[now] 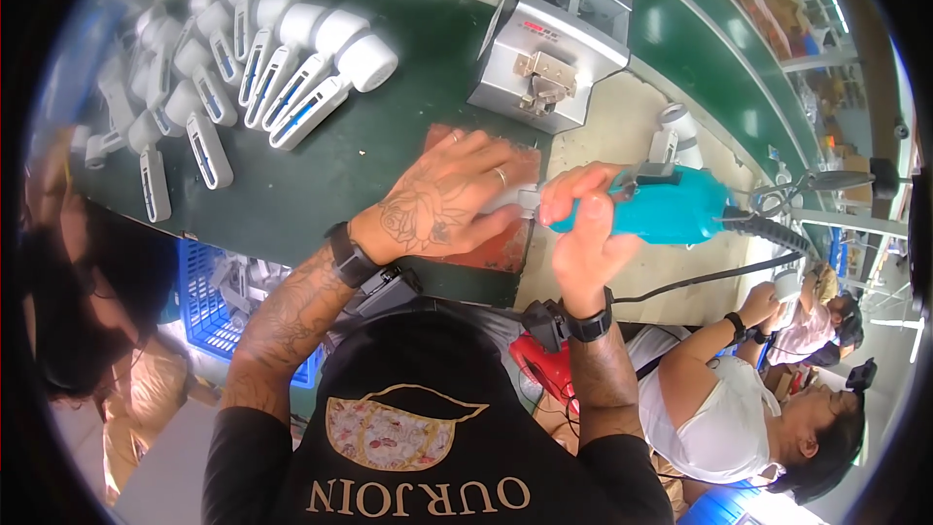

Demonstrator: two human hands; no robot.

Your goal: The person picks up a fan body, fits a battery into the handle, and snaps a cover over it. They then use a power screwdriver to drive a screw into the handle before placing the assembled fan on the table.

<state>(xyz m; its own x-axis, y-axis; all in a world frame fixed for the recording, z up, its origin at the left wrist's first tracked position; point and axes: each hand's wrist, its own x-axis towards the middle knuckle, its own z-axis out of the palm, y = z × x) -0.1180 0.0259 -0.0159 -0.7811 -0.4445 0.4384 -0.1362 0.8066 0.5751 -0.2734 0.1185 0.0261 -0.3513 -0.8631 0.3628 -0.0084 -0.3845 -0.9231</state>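
Note:
My right hand (588,228) is wrapped round a teal electric screwdriver (675,206), held nearly level with its nose toward the left. The screwdriver's pale tip (528,200) meets the fingers of my left hand (442,196). My left hand is closed, palm down, over a reddish-brown mat (501,251) on the bench. Something whitish shows between its fingertips and the tip, mostly hidden and blurred, so I cannot tell its kind.
Many white handheld device housings (309,112) with round heads lie at the left of the green bench (364,170). A silver screw feeder (544,49) stands ahead. Another white housing (671,141) lies right. A blue basket (204,301) holds parts. A co-worker (719,408) sits right; a black cord (709,277) trails rightward.

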